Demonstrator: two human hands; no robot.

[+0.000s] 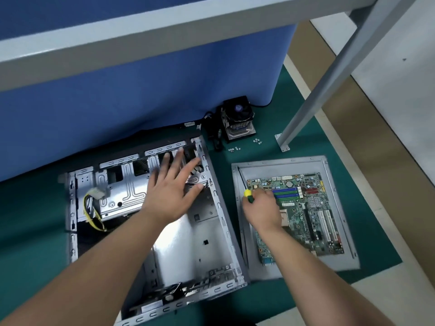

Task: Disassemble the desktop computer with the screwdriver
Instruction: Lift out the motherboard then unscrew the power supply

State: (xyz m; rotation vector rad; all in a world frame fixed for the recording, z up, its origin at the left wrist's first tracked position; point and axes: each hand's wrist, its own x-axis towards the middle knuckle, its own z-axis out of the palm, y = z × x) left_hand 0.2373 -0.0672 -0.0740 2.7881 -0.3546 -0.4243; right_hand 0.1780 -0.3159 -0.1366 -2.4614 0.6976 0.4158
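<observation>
— What's at the left?
— One open computer case [207, 234] on the green tabletop [270, 300]; the left hand [173, 194] hovers over it, fingers spread, holding nothing.
— And to the right?
— The right hand [261, 208] grips one screwdriver [244, 187] above one motherboard [303, 210], which lies on one grey side panel [339, 260]. Behind sit one cooler fan [237, 118] and two small screw clusters [257, 141].

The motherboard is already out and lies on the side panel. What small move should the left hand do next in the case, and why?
Probably the left hand, open and blurred over the case, should take hold of the black cables near the far right corner. The right hand holds the screwdriver over the motherboard, so it is busy.
</observation>
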